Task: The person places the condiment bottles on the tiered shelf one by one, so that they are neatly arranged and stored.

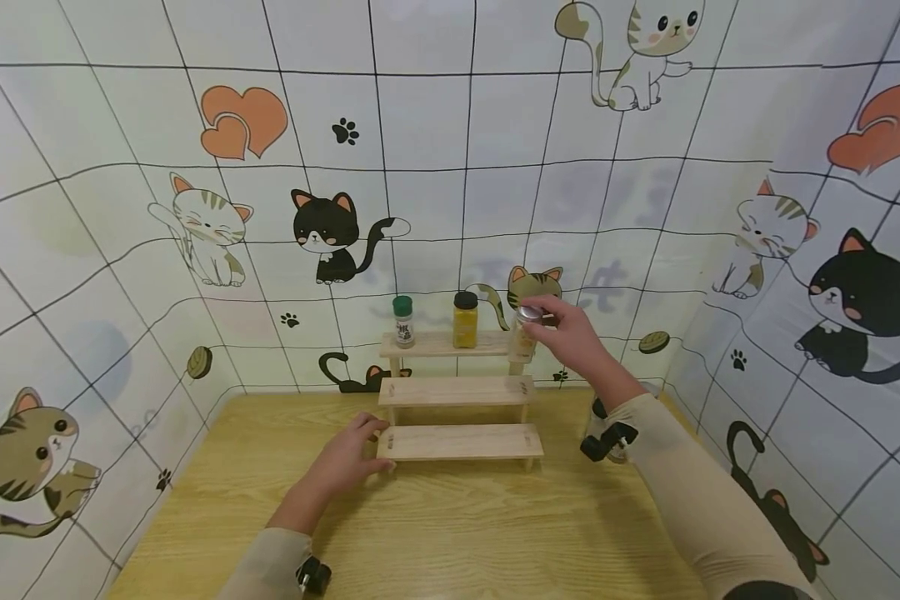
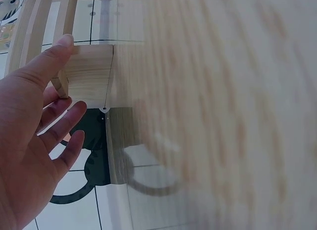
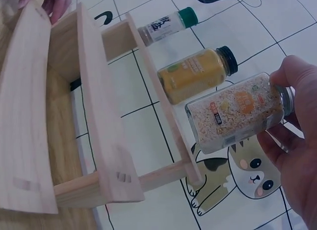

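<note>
My right hand (image 1: 566, 333) grips a glass seasoning jar (image 3: 235, 113) by its silver lid, at the right end of the top step of a three-step wooden rack (image 1: 457, 392). Pale flakes and an orange label show through the glass in the right wrist view. Left of it on that step stand a jar of yellow powder (image 1: 465, 323) with a black lid and a small shaker (image 1: 403, 323) with a green cap. My left hand (image 1: 348, 454) holds the left end of the lowest step, thumb on one edge and fingertips on the other, as the left wrist view shows (image 2: 44, 106).
The rack stands on a wood-grain table (image 1: 450, 533), close to a wall covering (image 1: 435, 183) printed with cats and a grid. Partly hidden behind my right wrist, a clear container (image 1: 617, 454) stands on the table right of the rack.
</note>
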Demonstrator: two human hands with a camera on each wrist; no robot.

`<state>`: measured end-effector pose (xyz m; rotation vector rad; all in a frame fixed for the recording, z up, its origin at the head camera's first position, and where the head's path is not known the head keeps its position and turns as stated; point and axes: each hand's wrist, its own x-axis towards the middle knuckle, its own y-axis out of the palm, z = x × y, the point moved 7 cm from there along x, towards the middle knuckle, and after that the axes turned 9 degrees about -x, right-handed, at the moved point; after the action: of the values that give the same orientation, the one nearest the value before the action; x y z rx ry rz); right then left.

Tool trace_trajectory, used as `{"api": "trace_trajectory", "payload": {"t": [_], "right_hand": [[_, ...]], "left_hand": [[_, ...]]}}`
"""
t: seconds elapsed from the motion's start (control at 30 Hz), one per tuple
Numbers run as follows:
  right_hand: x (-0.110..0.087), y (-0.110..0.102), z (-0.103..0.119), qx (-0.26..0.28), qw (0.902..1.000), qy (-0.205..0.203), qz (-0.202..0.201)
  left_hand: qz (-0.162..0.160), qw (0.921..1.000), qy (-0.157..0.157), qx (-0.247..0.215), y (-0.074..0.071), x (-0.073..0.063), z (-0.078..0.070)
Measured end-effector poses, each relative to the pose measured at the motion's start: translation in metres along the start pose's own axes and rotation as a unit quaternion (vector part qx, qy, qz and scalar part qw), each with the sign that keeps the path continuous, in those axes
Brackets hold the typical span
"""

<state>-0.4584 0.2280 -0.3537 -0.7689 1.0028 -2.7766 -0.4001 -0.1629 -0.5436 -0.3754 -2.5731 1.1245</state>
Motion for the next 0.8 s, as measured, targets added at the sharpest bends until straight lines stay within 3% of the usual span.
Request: {"api": "trace_trajectory", "payload": {"t": [0.4, 0.63, 0.8], "right_hand": [[0.037, 0.013, -0.004, 0.008, 0.9993, 0.019, 0.031], [0.045, 0.016, -0.010, 0.020, 0.9984, 0.042, 0.032], [0.047, 0.019, -0.012, 0.018, 0.9988, 0.029, 0.036]], "left_hand": [[-0.005, 0.9999, 0.012, -0.005, -0.002, -0.001, -0.004], [-0.008, 0.9998, 0.012, -0.010, -0.003, -0.002, -0.007], [-0.009, 0.9998, 0.011, -0.014, -0.003, -0.003, -0.009]]}}
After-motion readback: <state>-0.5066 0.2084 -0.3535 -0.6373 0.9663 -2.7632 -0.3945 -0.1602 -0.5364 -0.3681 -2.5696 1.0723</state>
